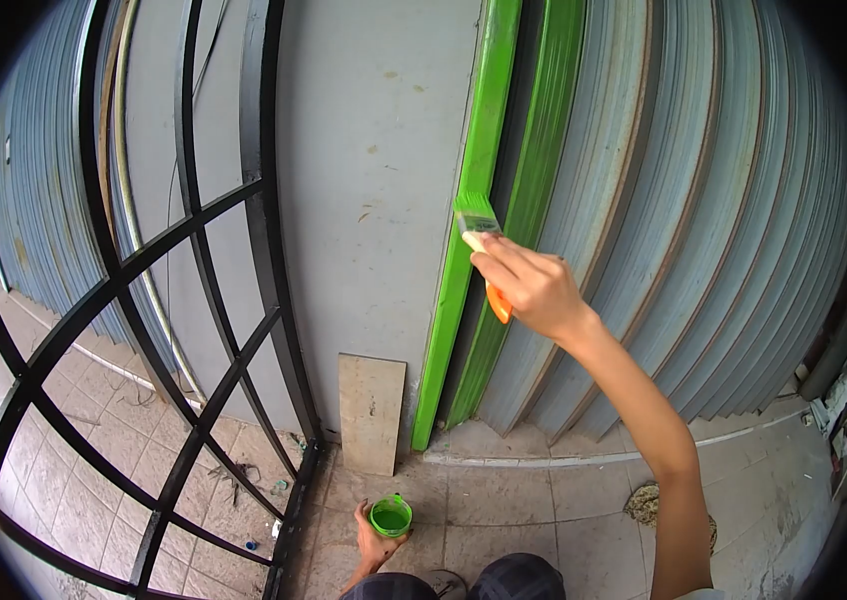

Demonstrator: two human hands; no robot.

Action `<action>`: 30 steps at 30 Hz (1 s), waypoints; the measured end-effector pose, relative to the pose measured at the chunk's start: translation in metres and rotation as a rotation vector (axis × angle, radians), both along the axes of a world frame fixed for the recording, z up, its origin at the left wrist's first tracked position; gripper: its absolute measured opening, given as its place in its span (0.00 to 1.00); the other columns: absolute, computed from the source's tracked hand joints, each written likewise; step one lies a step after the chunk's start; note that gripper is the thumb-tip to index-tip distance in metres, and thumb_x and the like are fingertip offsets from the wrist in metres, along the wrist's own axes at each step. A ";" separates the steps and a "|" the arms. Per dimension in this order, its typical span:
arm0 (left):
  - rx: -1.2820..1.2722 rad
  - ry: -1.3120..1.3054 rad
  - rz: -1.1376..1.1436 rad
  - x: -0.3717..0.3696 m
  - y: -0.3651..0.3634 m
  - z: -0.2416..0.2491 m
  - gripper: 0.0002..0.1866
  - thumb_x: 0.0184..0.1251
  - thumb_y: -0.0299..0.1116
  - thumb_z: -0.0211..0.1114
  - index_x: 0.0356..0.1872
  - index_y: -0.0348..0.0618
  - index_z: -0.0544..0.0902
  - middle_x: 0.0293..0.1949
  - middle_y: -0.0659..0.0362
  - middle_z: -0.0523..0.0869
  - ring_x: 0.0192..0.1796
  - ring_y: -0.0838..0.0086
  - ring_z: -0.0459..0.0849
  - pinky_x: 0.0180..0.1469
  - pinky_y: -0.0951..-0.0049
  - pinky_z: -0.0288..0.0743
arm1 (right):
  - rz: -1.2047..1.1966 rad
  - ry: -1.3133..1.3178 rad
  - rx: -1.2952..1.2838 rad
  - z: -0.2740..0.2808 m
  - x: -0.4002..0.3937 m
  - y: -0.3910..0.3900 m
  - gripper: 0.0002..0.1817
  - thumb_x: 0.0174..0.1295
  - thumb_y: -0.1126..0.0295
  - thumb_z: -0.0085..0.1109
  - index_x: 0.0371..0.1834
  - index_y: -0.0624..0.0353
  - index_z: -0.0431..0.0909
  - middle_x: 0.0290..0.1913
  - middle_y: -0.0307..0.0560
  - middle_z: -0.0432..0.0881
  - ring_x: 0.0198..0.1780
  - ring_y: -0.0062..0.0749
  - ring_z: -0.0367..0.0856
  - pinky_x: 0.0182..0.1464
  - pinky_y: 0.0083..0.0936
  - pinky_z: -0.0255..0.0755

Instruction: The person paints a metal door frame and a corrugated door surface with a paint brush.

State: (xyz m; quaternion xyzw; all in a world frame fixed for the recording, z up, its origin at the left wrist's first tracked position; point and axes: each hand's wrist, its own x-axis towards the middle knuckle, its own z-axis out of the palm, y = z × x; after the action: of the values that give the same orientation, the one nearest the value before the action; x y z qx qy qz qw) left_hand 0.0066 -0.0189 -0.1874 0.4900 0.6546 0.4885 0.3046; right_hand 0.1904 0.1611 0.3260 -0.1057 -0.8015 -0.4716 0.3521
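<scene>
My right hand [534,285] is closed around a paintbrush [481,222] with an orange handle end and green-coated bristles. The bristles touch a bright green vertical metal strip [489,120], whose surface looks glossy. Low in the view, my left hand [377,540] wraps round a small cup of green paint [391,515], held upright above the tiled floor near my knees. Behind the green strip stands a second green-painted panel edge [544,120], streaked along its length.
A black metal grille [199,215] stands on the left. Grey corrugated panels [684,220] fan out on the right. A wooden board [372,412] leans against the grey wall [374,150]. A patterned cloth [644,503] lies on the tiled floor [504,498].
</scene>
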 end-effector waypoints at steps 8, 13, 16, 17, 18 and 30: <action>0.030 -0.050 -0.002 -0.006 -0.003 -0.010 0.66 0.30 0.42 0.87 0.71 0.41 0.50 0.63 0.43 0.74 0.63 0.50 0.76 0.64 0.56 0.70 | 0.053 -0.180 -0.342 -0.153 0.006 -0.005 0.04 0.58 0.78 0.63 0.35 0.64 0.79 0.47 0.52 0.85 0.46 0.34 0.89 0.34 0.19 0.87; 0.056 -0.043 0.014 -0.008 -0.005 -0.019 0.66 0.31 0.43 0.87 0.71 0.40 0.50 0.62 0.43 0.74 0.63 0.50 0.77 0.64 0.57 0.70 | 0.106 0.004 -0.262 -0.044 0.004 -0.002 0.06 0.57 0.79 0.62 0.38 0.63 0.80 0.47 0.50 0.87 0.45 0.36 0.89 0.32 0.23 0.87; 0.083 -0.048 0.003 -0.008 -0.008 -0.025 0.66 0.32 0.44 0.87 0.71 0.39 0.49 0.62 0.42 0.74 0.63 0.50 0.77 0.65 0.57 0.70 | 0.113 0.077 -0.087 0.037 0.006 -0.001 0.12 0.52 0.81 0.67 0.40 0.60 0.81 0.45 0.49 0.88 0.44 0.36 0.89 0.37 0.26 0.87; 0.084 -0.055 0.004 -0.008 -0.009 -0.024 0.67 0.32 0.44 0.87 0.71 0.39 0.48 0.63 0.42 0.74 0.63 0.50 0.77 0.65 0.57 0.70 | 0.115 0.111 0.009 0.056 0.006 0.001 0.12 0.51 0.80 0.68 0.40 0.59 0.81 0.44 0.48 0.88 0.43 0.36 0.89 0.36 0.27 0.87; 0.086 -0.063 0.006 -0.008 -0.010 -0.024 0.67 0.32 0.44 0.87 0.72 0.39 0.48 0.63 0.42 0.74 0.63 0.50 0.77 0.65 0.57 0.70 | 0.095 0.130 0.033 0.068 0.007 -0.001 0.12 0.52 0.80 0.68 0.40 0.59 0.82 0.44 0.49 0.88 0.42 0.36 0.89 0.36 0.26 0.87; 0.039 -0.002 0.026 -0.010 -0.016 -0.004 0.69 0.26 0.47 0.90 0.71 0.37 0.54 0.65 0.41 0.73 0.67 0.51 0.74 0.67 0.58 0.69 | 0.111 -0.231 -0.371 -0.125 0.017 -0.001 0.03 0.59 0.76 0.62 0.33 0.63 0.80 0.46 0.51 0.86 0.43 0.31 0.89 0.30 0.19 0.86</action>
State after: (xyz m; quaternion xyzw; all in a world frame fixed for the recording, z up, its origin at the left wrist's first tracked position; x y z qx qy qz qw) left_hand -0.0035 -0.0350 -0.1909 0.4868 0.6509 0.5057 0.2893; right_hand 0.2077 0.1602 0.2015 -0.0699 -0.9140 -0.3051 0.2580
